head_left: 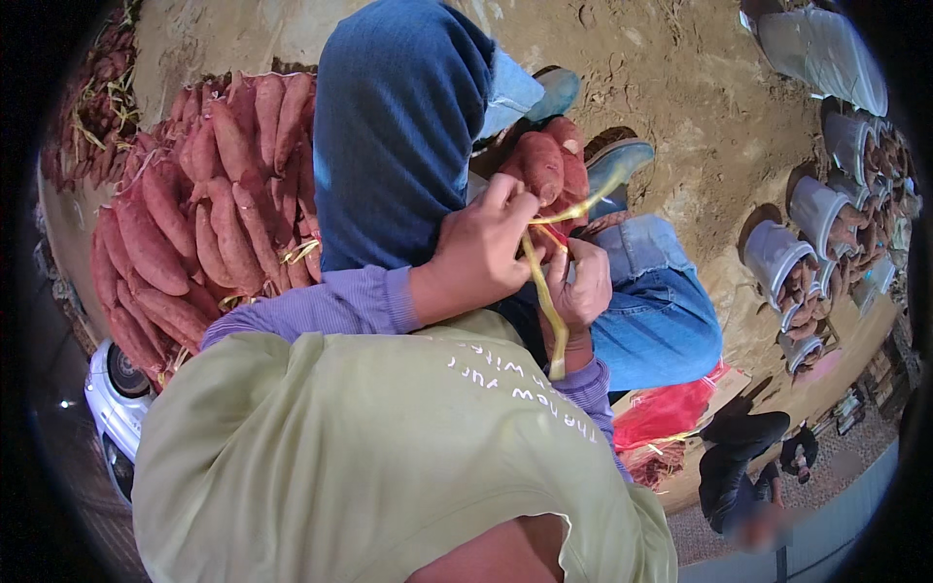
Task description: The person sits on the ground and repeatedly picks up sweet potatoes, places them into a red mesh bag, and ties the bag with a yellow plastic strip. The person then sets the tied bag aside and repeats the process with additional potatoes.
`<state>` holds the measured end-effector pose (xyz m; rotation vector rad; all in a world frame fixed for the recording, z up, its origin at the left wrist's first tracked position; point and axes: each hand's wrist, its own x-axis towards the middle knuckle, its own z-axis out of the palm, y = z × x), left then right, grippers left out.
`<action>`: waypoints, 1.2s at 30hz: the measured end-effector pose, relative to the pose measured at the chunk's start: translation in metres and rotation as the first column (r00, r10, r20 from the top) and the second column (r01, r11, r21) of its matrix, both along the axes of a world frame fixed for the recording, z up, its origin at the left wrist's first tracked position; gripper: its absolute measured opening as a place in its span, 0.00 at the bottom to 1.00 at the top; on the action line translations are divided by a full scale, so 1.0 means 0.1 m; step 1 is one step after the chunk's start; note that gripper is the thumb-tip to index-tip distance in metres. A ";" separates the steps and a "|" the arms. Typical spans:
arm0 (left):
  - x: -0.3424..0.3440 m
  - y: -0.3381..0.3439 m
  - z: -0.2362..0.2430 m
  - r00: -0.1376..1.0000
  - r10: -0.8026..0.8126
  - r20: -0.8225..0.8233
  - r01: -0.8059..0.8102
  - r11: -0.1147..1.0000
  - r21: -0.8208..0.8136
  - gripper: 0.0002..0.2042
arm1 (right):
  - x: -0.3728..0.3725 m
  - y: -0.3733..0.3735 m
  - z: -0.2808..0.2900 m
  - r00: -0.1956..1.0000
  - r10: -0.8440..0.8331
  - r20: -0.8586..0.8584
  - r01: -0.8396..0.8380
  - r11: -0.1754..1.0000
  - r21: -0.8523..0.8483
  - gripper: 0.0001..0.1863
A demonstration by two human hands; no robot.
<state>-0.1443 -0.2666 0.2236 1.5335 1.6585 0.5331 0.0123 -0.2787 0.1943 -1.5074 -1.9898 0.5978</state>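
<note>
Holding a bundle of reddish sweet potatoes point(546, 163) just beyond my knuckles, I have a yellow plastic strap point(544, 291) running around its near side and down between my hands. My left hand point(478, 255) is closed with its fingers pinching the strap where it meets the bundle. My right hand point(580, 290) is curled around the same strap just below, and the loose end hangs down past my wrist. The bundle rests above my blue-jeaned knee point(656, 311), touching my fingertips.

To my left a big heap of sweet potatoes point(194, 214) lies stacked lengthwise, with bits of yellow strap among them. A red mesh bag point(666, 408) lies on the ground below my knee. Well apart on the right, a row of white sacks point(792, 253) stands open on the sandy ground point(680, 107), each filled with more sweet potatoes. Another person in dark clothes point(743, 457) crouches near the lower right.
</note>
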 end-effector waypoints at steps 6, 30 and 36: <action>0.06 0.03 -0.27 0.992 0.025 0.126 -0.043 0.989 0.140 0.10 | 0.30 0.01 0.08 0.983 0.016 0.184 -0.011 1.000 -0.029 0.07; 0.45 0.11 -0.22 0.864 -0.211 0.457 0.072 0.951 0.302 0.08 | 0.18 -0.10 0.20 1.000 0.027 0.005 -0.026 0.973 -0.228 0.13; 0.47 0.12 -0.18 0.866 -0.233 0.442 0.117 0.955 0.274 0.07 | 0.23 -0.29 0.20 0.939 -0.309 -0.151 0.201 0.849 -0.488 0.11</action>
